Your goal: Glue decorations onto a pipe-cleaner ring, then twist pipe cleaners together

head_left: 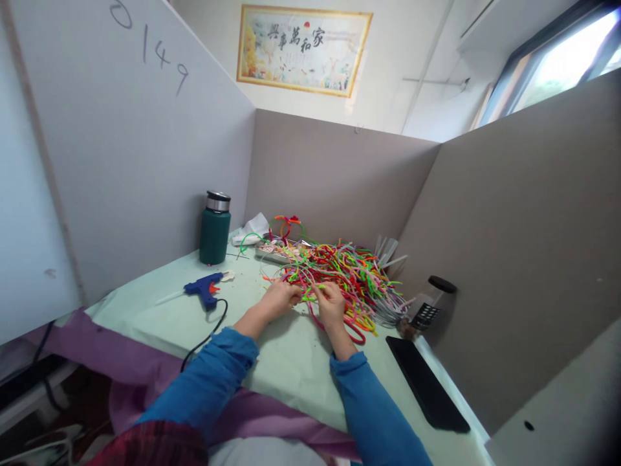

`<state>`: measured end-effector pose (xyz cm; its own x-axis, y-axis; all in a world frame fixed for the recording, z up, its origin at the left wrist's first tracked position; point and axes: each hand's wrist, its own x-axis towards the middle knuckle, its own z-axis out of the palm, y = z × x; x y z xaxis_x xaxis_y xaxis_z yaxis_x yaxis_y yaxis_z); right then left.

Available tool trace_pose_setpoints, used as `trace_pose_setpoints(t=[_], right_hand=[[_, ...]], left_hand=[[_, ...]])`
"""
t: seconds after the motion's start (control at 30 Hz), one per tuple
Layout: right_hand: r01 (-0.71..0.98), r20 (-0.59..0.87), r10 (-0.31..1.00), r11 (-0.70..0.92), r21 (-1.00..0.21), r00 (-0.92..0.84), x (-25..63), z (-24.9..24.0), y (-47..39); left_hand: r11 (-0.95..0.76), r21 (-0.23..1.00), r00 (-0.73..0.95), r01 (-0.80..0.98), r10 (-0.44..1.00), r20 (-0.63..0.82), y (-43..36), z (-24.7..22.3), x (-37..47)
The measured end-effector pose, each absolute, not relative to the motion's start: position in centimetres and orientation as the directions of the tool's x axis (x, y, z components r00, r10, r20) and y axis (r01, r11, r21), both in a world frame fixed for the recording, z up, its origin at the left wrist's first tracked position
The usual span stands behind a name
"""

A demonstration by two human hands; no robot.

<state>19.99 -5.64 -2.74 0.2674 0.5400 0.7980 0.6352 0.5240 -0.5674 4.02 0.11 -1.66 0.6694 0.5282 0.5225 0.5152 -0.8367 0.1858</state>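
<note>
Both my hands are together over the pale green tabletop, at the near left edge of a pile of colourful fuzzy stems. My left hand pinches a yellow-green stem, its fingertips pressed together. Close beside it on the right, my right hand has its fingers closed at the other end of the same yellow-green piece. A dark red stem curves on the table beside my right wrist. Thin clear loops stand just beyond my fingers, and the exact grip is small and partly hidden.
A blue glue gun with a black cord lies at left, near a green bottle. Behind the hands is a metal tray. A black slab and a dark-lidded container are at right. Grey partitions enclose the table.
</note>
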Motion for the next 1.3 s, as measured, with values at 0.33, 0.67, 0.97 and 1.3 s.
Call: trace_pose_setpoints(t=[0.33,0.67,0.97,1.3], right_hand=[[0.607,0.716,0.651,0.469,-0.642,0.254,19.4,-3.7,-5.2],[0.532,0.729,0.658,0.554,-0.64,0.191,18.7,-3.1,-5.9],[0.49,0.741,0.642,0.589,-0.642,0.198,18.2,-2.2,-6.6],[0.389,0.616,0.734,0.498,-0.775,0.287,18.4,-3.1,-5.4]], left_hand=[[-0.835,0.067,0.684,0.547,0.491,0.54,-0.7,-1.7,4.7],[-0.756,0.227,0.57,0.614,0.624,0.535,-0.2,-1.5,4.3],[-0.64,0.58,0.361,0.504,0.766,0.531,0.1,-0.7,4.2],[-0.561,0.826,0.379,0.048,0.776,0.504,0.8,-0.6,4.2]])
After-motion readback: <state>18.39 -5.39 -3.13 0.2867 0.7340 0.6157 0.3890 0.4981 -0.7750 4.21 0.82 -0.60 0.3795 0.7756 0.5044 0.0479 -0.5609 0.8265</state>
